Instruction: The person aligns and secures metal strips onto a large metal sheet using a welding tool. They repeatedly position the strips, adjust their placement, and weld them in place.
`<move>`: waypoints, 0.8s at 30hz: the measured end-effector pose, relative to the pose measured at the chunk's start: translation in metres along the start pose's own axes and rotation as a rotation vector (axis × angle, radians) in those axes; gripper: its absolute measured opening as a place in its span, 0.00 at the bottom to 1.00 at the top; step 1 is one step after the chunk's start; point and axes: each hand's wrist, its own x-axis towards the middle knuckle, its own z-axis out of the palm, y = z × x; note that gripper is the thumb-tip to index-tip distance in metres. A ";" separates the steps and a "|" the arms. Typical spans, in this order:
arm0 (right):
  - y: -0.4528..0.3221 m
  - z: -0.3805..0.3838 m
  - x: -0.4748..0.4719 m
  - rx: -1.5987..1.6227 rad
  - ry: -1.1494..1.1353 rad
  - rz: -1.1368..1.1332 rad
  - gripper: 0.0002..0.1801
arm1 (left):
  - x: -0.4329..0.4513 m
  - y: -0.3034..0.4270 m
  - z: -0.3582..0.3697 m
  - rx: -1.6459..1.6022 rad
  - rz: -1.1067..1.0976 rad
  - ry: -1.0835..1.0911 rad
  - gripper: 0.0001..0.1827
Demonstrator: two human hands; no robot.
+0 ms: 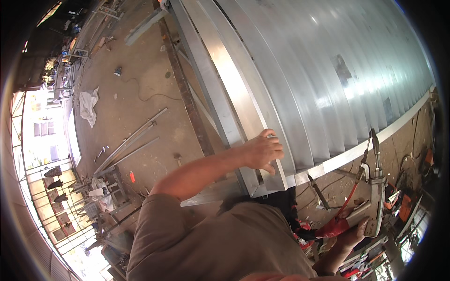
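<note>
My left hand (pixel 263 151) reaches across to the near end of a long aluminium slat (pixel 246 102). Its fingers curl over one edge of the slat, with the thumb on the near side. This slat lies beside a row of overlapping aluminium slats (pixel 306 77) set in a metal frame (pixel 337 159). Low on the right, my right hand (pixel 360 230) holds a pneumatic rivet gun (pixel 378 189), its nose pointing away from me near the frame's edge. The grip is partly hidden by my fingers. A red air hose (pixel 348 198) runs beside the gun.
A rusty steel beam (pixel 186 95) runs left of the panel. Metal bars (pixel 130 140), a white sheet (pixel 89 105) and a cable (pixel 151 98) lie on the floor. Clutter and an orange object (pixel 405 205) are at right. Something skin-toned, possibly a hand (pixel 164 5), shows at the top.
</note>
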 end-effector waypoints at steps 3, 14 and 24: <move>0.000 0.008 -0.001 -0.030 0.024 -0.044 0.36 | 0.002 -0.002 0.005 -0.010 -0.006 -0.001 0.30; 0.005 0.000 -0.006 -0.029 0.164 -0.056 0.34 | 0.001 -0.023 0.016 -0.017 -0.015 0.024 0.28; 0.004 -0.023 -0.012 0.006 0.098 0.053 0.42 | 0.007 -0.026 0.022 -0.012 0.007 0.120 0.27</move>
